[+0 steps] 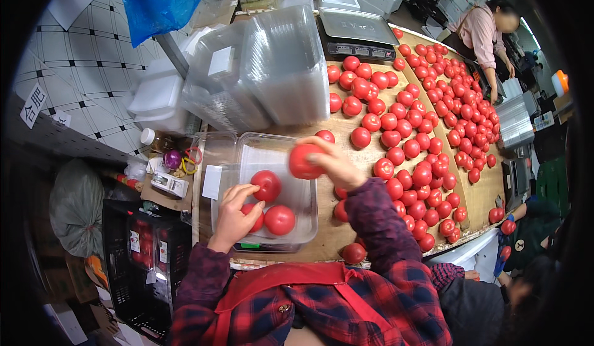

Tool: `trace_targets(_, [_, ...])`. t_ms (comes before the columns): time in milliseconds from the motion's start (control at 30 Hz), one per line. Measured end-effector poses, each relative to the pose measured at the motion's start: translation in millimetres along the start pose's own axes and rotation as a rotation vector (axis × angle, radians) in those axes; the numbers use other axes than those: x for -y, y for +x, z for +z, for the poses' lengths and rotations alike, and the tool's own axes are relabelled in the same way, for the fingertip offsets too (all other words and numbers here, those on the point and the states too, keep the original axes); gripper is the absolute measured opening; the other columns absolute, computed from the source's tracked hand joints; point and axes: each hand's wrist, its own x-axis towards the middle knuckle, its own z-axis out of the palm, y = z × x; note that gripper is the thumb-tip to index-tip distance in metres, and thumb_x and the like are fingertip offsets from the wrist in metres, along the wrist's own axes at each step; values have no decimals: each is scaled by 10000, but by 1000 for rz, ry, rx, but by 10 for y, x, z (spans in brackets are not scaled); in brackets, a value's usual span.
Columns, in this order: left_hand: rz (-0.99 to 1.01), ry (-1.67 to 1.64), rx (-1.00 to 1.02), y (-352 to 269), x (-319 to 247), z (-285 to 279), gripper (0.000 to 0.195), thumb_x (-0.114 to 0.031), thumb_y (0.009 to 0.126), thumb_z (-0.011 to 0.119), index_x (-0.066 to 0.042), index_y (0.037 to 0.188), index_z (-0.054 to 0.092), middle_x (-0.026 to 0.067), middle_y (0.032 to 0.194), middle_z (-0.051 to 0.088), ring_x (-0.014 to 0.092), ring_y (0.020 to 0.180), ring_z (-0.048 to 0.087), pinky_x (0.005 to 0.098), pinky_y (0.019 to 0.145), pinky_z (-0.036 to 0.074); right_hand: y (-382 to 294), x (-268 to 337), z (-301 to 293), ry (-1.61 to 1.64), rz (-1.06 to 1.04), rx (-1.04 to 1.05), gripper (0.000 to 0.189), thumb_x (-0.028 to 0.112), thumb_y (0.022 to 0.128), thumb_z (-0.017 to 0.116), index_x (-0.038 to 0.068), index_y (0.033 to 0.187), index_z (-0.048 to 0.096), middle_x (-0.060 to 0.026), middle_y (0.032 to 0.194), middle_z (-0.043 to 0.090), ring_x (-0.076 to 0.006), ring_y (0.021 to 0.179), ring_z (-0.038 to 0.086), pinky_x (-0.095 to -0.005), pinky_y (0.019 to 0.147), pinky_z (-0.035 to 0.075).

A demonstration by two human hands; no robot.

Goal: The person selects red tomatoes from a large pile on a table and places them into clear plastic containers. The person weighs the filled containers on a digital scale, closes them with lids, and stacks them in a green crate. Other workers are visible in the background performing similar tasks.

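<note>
My right hand (341, 160) grips a red tomato (304, 161) above the right part of a clear plastic box (308, 232). My left hand (236, 213) reaches over the box's left wall, thumb and fingers spread. Its fingertips touch the upper tomato (268, 185) inside, and the thumb lies over a second tomato (253, 217), partly hidden. A third tomato (280, 219) sits to the right of the thumb. The box rests on a dark device with a green display (250, 245), mostly covered. Behind it lies another clear container (278, 138) with a white sheet inside.
Loose tomatoes (410, 148) spread across the wooden table (334, 128) to my right. Tall stacks of clear boxes (287, 67) and a scale (359, 30) stand beyond. A black crate (139, 271) with packed tomatoes is at lower left. Co-workers (482, 35) are at the right.
</note>
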Motion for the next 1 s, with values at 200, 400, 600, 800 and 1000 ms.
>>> trace_targets(200, [-66, 339, 41, -64, 23, 172, 560, -275, 775, 736, 15, 1223, 566, 181, 1206, 590, 337, 1160, 548, 586, 1103, 252, 703, -309, 821, -772, -496, -225, 590, 217, 687, 803, 23, 1177, 538, -178, 1167, 525, -350, 1052, 563, -413, 910, 487])
trace_targets(400, [-77, 363, 35, -116, 119, 247, 633, -291, 759, 757, 30, 1255, 529, 196, 1240, 578, 330, 1179, 547, 581, 1102, 263, 743, -510, 743, -810, -592, -204, 311, 89, 752, 724, 24, 1033, 609, -150, 1100, 579, -349, 991, 591, -405, 841, 502])
trace_targets(600, [-109, 438, 60, 96, 104, 412, 746, -326, 706, 799, -20, 1298, 464, 171, 1176, 587, 336, 1138, 554, 618, 1106, 215, 601, -308, 484, -664, -390, -224, 179, 104, 845, 699, 12, 989, 647, -86, 933, 667, -183, 807, 661, -300, 723, 545])
trace_targets(800, [-169, 446, 89, 213, 46, 386, 686, -378, 658, 785, -75, 1214, 520, 148, 1089, 615, 321, 1084, 589, 647, 1122, 151, 530, -269, -819, -506, -476, -686, 97, 62, 908, 630, -9, 971, 651, -19, 855, 665, -90, 786, 613, -256, 738, 506])
trace_targets(1000, [-159, 453, 225, 129, 22, 281, 711, -346, 695, 787, -94, 1300, 511, 108, 1248, 542, 290, 1202, 505, 701, 1084, 140, 922, -415, -2240, -950, 27, -1115, 626, 377, 759, 752, 18, 1224, 533, -189, 1080, 658, -336, 992, 654, -421, 849, 526])
